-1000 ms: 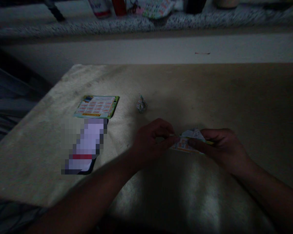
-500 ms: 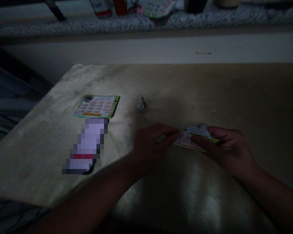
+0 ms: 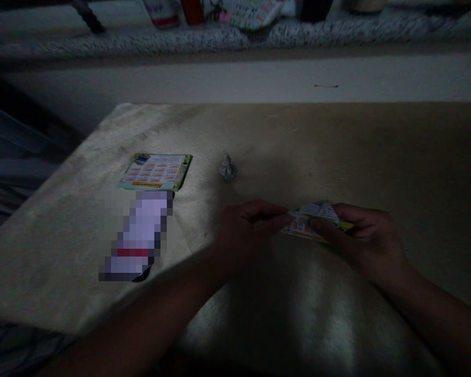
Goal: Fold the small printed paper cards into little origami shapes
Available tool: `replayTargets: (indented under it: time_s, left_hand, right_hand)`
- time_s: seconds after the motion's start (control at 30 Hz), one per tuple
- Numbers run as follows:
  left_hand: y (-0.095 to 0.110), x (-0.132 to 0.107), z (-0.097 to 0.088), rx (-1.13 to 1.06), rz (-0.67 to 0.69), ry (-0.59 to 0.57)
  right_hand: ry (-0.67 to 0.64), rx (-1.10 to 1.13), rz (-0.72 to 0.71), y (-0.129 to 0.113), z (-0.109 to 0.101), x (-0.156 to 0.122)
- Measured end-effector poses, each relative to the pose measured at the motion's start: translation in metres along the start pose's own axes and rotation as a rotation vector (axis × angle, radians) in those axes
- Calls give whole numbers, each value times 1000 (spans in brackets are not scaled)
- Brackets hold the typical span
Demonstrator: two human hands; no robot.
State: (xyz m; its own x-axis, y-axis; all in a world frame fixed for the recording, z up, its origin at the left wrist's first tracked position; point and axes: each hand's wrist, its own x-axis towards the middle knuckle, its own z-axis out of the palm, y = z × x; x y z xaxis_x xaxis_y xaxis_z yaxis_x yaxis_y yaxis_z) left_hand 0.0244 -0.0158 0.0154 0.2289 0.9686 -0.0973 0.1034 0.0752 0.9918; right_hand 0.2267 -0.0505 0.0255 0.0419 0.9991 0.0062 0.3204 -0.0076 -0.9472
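A printed sheet of paper [image 3: 298, 225], folded so that a pointed flap stands up along its far side, is held between my two hands over the table. My left hand [image 3: 251, 228] pinches its left end between thumb and fingers. At the other end, my right hand [image 3: 365, 238] grips it, the thumb pressed on the near face and the fingers behind. The light is dim, so the finer creases cannot be made out. Beyond my left hand, a small folded paper piece [image 3: 228, 168] stands on the table.
A stack of printed leaflets [image 3: 155, 172] lies on the left of the table [image 3: 259, 125]. Just nearer is a phone [image 3: 141, 230] with a blurred-out screen. Behind the table, a speckled stone ledge [image 3: 204, 39] carries a red container [image 3: 192, 11] and a crumpled printed packet [image 3: 255, 13].
My left hand has shifted slightly right along the paper, its fingers closing in more. The right hand keeps its grip, and the other things on the table stay put.
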Motion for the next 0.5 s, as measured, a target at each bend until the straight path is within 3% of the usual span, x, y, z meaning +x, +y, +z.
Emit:
replayTargets:
  time_s: [0.17,0.5]
  left_hand:
    - [-5,1,-2,-56,-65,-112]
    - [1,1,-9,279,166,-149]
  right_hand:
    - [-13,-39,-19,3,-1,-1]
    - [-36,-70,-16,5,1,1]
